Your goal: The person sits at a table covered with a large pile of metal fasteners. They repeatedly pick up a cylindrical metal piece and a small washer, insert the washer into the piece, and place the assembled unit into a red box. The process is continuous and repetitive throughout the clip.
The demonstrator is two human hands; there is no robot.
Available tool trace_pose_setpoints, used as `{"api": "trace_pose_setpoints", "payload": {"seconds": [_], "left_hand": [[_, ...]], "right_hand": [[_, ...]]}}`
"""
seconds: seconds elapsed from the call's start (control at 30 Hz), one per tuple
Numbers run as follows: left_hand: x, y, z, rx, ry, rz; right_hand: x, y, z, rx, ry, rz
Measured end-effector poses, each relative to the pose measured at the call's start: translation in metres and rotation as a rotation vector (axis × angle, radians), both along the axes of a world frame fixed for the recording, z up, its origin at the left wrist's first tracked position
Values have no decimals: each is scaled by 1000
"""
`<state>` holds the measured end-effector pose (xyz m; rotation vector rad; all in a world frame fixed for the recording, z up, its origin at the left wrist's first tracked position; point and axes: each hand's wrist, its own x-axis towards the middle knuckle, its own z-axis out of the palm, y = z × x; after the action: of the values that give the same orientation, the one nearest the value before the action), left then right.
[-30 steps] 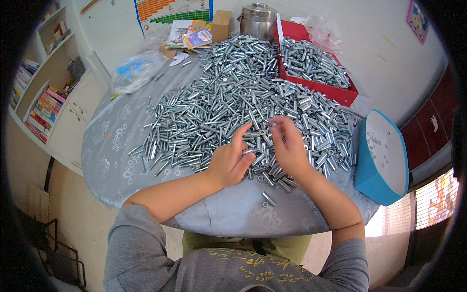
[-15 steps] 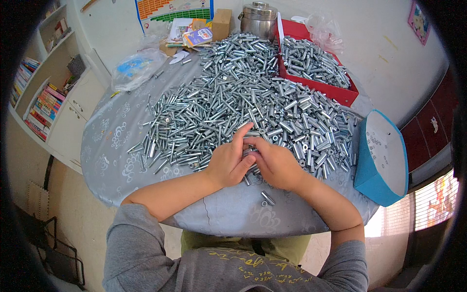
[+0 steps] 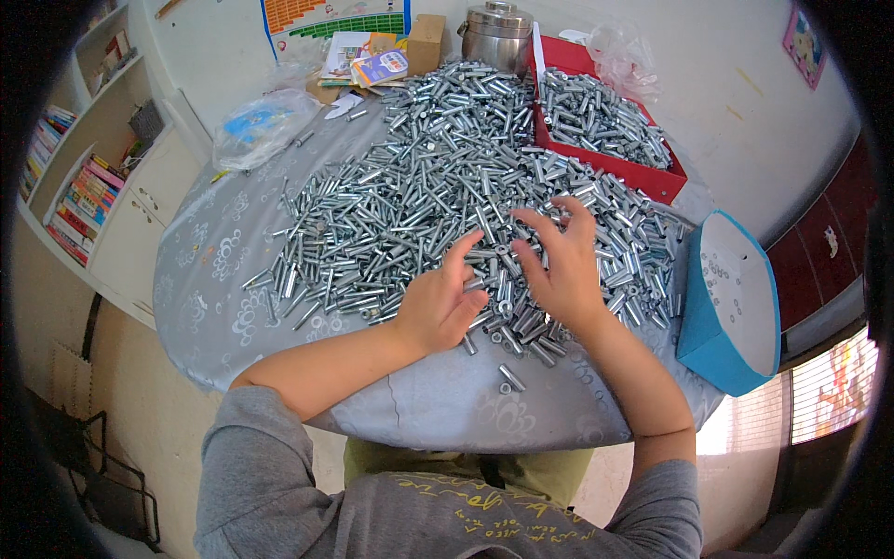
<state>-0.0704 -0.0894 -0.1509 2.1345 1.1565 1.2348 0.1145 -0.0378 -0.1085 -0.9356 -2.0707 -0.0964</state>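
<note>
1. Centrally, a heap of silver metal sleeves (image 3: pixel 447 186) covers most of the round tabletop (image 3: pixel 214 279), which wears a grey patterned cloth.
2. Both hands lie at the near edge of the heap. The left hand (image 3: pixel 442 303) rests palm inward, its grip loose and open, fingers half curled with nothing held.
3. The right hand (image 3: pixel 559 265) lies flat on the sleeves, fingers spread wide, its grip open as well.
4. A few stray sleeves (image 3: pixel 507 377) lie on bare cloth just below the 2 hands.
5. Beyond the heap, a red tray (image 3: pixel 652 177) holds more of the same sleeves.
6. A blue box (image 3: pixel 726 317) with a white inside stands at the right edge of the tabletop.
7. At the far side sit a steel pot (image 3: pixel 496 35), a cardboard box (image 3: pixel 426 42) and a clear plastic bag (image 3: pixel 259 126).
8. A white bookshelf (image 3: pixel 84 186) stands to the left.
</note>
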Motion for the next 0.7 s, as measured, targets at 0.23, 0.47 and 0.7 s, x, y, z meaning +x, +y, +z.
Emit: {"api": "trace_pose_setpoints", "payload": {"seconds": [0.23,0.47,0.7], "left_hand": [[4,3,0,46,-29,-24],[4,2,0,21,15,-18],[5,2,6,-142,33,69]], "right_hand": [[-4,-14,0,64,-223,346],[-3,-8,-4,130,-271,344],[5,7,-3,61,-239,426]]}}
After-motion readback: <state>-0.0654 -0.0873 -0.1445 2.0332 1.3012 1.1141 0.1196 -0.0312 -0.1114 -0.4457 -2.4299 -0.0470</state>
